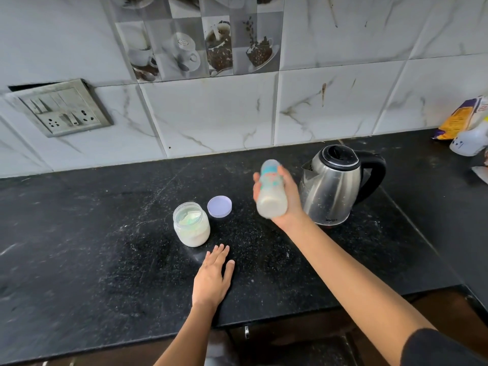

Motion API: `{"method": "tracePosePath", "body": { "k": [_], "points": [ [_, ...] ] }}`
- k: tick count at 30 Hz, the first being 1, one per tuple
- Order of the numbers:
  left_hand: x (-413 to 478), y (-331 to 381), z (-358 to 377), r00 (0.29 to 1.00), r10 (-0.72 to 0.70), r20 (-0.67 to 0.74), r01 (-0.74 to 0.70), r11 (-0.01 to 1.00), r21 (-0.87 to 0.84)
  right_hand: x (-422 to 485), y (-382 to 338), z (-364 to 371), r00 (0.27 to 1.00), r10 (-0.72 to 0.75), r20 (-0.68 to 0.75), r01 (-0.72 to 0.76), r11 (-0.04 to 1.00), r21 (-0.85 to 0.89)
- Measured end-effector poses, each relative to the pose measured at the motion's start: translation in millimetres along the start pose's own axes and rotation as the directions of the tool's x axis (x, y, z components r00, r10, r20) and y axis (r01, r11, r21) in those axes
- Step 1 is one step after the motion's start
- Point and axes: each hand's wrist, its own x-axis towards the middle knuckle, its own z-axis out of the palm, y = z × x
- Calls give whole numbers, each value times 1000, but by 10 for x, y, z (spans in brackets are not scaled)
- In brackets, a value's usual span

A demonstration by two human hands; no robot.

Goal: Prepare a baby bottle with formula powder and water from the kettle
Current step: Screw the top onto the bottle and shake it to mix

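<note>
White liquid fills the baby bottle [271, 191], blurred and tilted, grasped in the right hand [284, 196] above the bench beside the kettle [334, 186]. Risk: striking the kettle, or leakage from a loose cap. Left hand [212, 278] lies flat, released, near the front edge beside the open formula jar [191, 224]. Left bench area offers free room.

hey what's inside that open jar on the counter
The jar holds white powder filling its lower part, with a pale scoop-like shape lying on top. Its lid lies beside it. How deep the scoop goes is hidden by the powder.
</note>
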Motion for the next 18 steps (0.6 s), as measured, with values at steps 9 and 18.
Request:
{"method": "tracePosePath", "body": {
  "k": [9,18],
  "points": [
    [11,-2,4,1000,-3,-13,3,1000,-1,44,121,-155,983,-133,-125,139,990,34],
    [11,4,2,1000,-19,0,19,1000,-15,8,182,-200,987,-161,-6,161,987,-15]
  ]
}}
